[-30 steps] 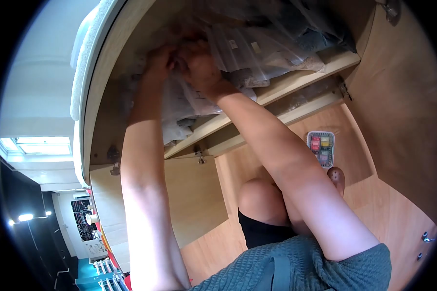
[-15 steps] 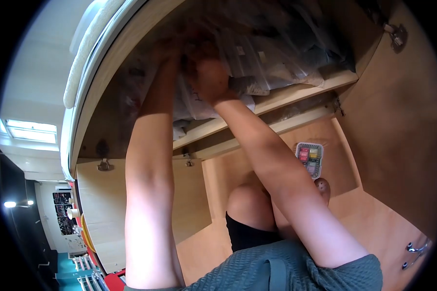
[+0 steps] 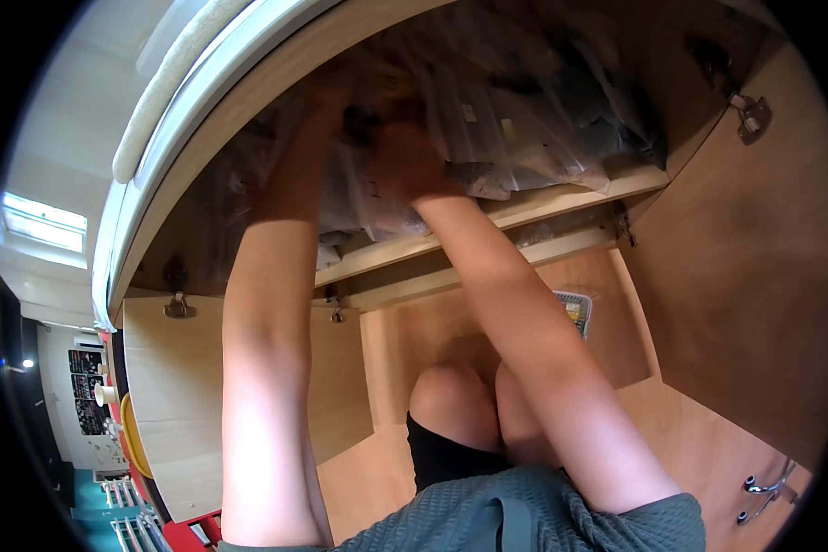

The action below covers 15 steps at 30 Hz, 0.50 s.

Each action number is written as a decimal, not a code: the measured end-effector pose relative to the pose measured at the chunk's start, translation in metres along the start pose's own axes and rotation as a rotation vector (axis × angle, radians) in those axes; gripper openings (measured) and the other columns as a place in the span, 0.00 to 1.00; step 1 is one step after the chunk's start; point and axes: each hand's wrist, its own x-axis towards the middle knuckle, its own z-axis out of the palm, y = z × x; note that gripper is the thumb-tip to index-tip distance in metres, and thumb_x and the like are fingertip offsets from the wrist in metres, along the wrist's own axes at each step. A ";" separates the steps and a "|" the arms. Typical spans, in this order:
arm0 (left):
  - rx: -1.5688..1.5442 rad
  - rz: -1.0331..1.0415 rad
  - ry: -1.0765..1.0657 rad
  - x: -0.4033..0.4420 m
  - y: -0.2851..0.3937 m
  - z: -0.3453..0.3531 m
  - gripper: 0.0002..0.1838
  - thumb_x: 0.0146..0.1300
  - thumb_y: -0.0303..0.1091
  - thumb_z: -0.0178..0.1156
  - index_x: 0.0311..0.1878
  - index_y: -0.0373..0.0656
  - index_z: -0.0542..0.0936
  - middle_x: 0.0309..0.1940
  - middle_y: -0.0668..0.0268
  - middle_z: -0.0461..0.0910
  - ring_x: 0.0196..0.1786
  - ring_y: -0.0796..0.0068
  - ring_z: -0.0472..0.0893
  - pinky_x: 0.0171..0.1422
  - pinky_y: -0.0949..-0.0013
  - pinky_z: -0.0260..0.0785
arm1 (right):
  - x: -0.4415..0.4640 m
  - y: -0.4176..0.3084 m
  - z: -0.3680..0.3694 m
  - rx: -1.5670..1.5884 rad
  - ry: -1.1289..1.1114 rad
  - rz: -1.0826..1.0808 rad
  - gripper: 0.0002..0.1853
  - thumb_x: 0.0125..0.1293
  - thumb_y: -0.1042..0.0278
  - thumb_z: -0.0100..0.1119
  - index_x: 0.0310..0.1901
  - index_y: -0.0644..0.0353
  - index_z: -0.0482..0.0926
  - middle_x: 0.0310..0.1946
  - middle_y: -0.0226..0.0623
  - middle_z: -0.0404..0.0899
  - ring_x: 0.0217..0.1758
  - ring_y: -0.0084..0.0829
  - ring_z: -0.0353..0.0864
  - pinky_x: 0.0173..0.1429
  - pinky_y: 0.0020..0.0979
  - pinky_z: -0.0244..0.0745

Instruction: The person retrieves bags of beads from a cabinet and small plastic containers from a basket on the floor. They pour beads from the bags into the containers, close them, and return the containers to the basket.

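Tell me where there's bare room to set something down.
Bare floor shows between the left cabinet door and the knees, and again between the right arm and right cabinet door. The shelf is crowded: plastic bags surround the left hand and right hand, with no clear gap visible.

"Place type?"

"Indoor room with storage; home, studio or office, can't tell."

"Evidence?"

"Open wooden cupboard, clear bags crammed inside. Wood-look floor, bright window, cup, dark panels on a pale wall."

"Logged."
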 end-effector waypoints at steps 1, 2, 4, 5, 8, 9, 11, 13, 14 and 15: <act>-0.009 -0.006 -0.008 -0.002 0.001 0.001 0.13 0.64 0.41 0.64 0.44 0.43 0.85 0.33 0.63 0.83 0.35 0.65 0.82 0.41 0.63 0.75 | 0.009 0.006 0.005 -0.097 -0.014 -0.081 0.14 0.63 0.66 0.54 0.41 0.63 0.87 0.40 0.55 0.85 0.45 0.55 0.84 0.54 0.49 0.78; -0.024 -0.014 -0.019 -0.006 0.001 0.001 0.13 0.64 0.41 0.64 0.44 0.43 0.85 0.33 0.63 0.83 0.36 0.64 0.82 0.41 0.63 0.75 | 0.022 0.017 0.015 -0.195 -0.030 -0.162 0.13 0.62 0.68 0.54 0.39 0.64 0.87 0.39 0.55 0.85 0.45 0.55 0.84 0.55 0.49 0.78; -0.060 -0.028 -0.048 -0.010 0.000 0.001 0.13 0.64 0.42 0.64 0.45 0.43 0.85 0.34 0.63 0.83 0.36 0.64 0.83 0.42 0.63 0.75 | 0.030 0.017 0.018 -0.136 0.040 -0.179 0.13 0.60 0.70 0.55 0.40 0.65 0.87 0.40 0.55 0.85 0.46 0.56 0.84 0.58 0.48 0.77; -0.079 -0.034 -0.062 -0.012 0.001 0.001 0.14 0.64 0.42 0.64 0.45 0.43 0.85 0.34 0.62 0.83 0.37 0.64 0.83 0.42 0.63 0.75 | 0.030 0.011 0.016 0.021 0.123 -0.115 0.13 0.60 0.70 0.56 0.42 0.65 0.86 0.42 0.55 0.85 0.47 0.56 0.84 0.60 0.48 0.76; -0.124 -0.048 -0.096 -0.016 0.001 0.002 0.14 0.64 0.42 0.64 0.46 0.43 0.84 0.35 0.62 0.84 0.38 0.64 0.83 0.43 0.63 0.76 | 0.027 0.005 0.005 0.200 0.290 -0.170 0.25 0.60 0.75 0.57 0.61 0.69 0.72 0.60 0.63 0.71 0.64 0.56 0.72 0.71 0.46 0.65; -0.131 -0.049 -0.101 -0.017 0.002 0.003 0.15 0.63 0.42 0.64 0.46 0.43 0.84 0.36 0.62 0.84 0.38 0.64 0.83 0.43 0.62 0.76 | 0.025 0.004 0.002 0.214 0.323 -0.194 0.29 0.61 0.75 0.58 0.65 0.70 0.68 0.64 0.64 0.68 0.67 0.56 0.69 0.73 0.46 0.63; -0.132 -0.049 -0.107 -0.017 0.004 0.008 0.15 0.63 0.42 0.64 0.47 0.43 0.84 0.36 0.62 0.84 0.39 0.63 0.83 0.44 0.62 0.76 | 0.022 0.005 0.002 0.241 0.385 -0.218 0.33 0.61 0.76 0.58 0.69 0.70 0.64 0.66 0.66 0.66 0.70 0.56 0.67 0.75 0.44 0.62; -0.124 -0.048 -0.105 -0.016 0.006 0.012 0.16 0.63 0.43 0.64 0.47 0.43 0.84 0.37 0.62 0.84 0.39 0.63 0.84 0.45 0.62 0.76 | 0.022 0.007 0.006 0.202 0.306 -0.185 0.32 0.60 0.75 0.59 0.68 0.69 0.65 0.65 0.64 0.67 0.69 0.56 0.68 0.74 0.43 0.63; -0.124 -0.046 -0.103 -0.016 0.005 0.014 0.16 0.63 0.43 0.64 0.47 0.43 0.84 0.38 0.61 0.84 0.40 0.63 0.84 0.45 0.62 0.76 | 0.021 0.006 0.007 0.149 0.202 -0.150 0.31 0.60 0.75 0.60 0.67 0.69 0.67 0.64 0.63 0.68 0.68 0.56 0.69 0.73 0.43 0.64; -0.120 -0.043 -0.102 -0.014 0.006 0.014 0.16 0.63 0.43 0.64 0.48 0.43 0.84 0.38 0.61 0.84 0.40 0.63 0.84 0.45 0.62 0.76 | 0.022 0.006 0.006 0.137 0.157 -0.137 0.28 0.60 0.73 0.60 0.63 0.68 0.70 0.61 0.61 0.71 0.66 0.56 0.71 0.72 0.43 0.66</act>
